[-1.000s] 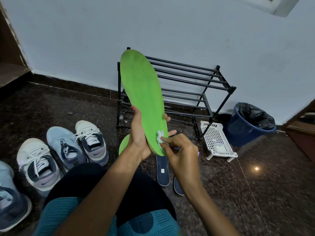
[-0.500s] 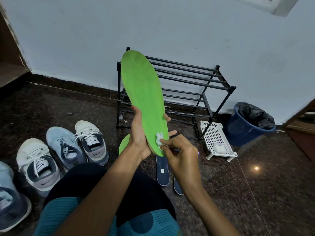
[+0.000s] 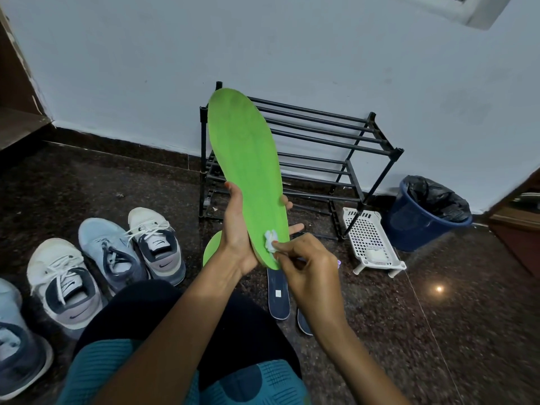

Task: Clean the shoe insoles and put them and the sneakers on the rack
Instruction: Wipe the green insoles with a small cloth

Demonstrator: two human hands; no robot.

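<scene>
Head camera: left hand [image 3: 236, 229] still grips the green insole [image 3: 245, 171] upright before the shoe rack [image 3: 396, 154]; right hand [image 3: 309, 267] pinches a white wad [image 3: 270, 240], barely shifted at the heel, so wiping continues.

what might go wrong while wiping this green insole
1. The left hand grips the green insole only near its heel. The long toe end stands free and may flex or slip under rubbing.
2. The right hand pinches a small white wad by the fingertips, so it may drop.
3. The dark insoles lie on the floor just below, where a dropped insole could land on them.
</scene>
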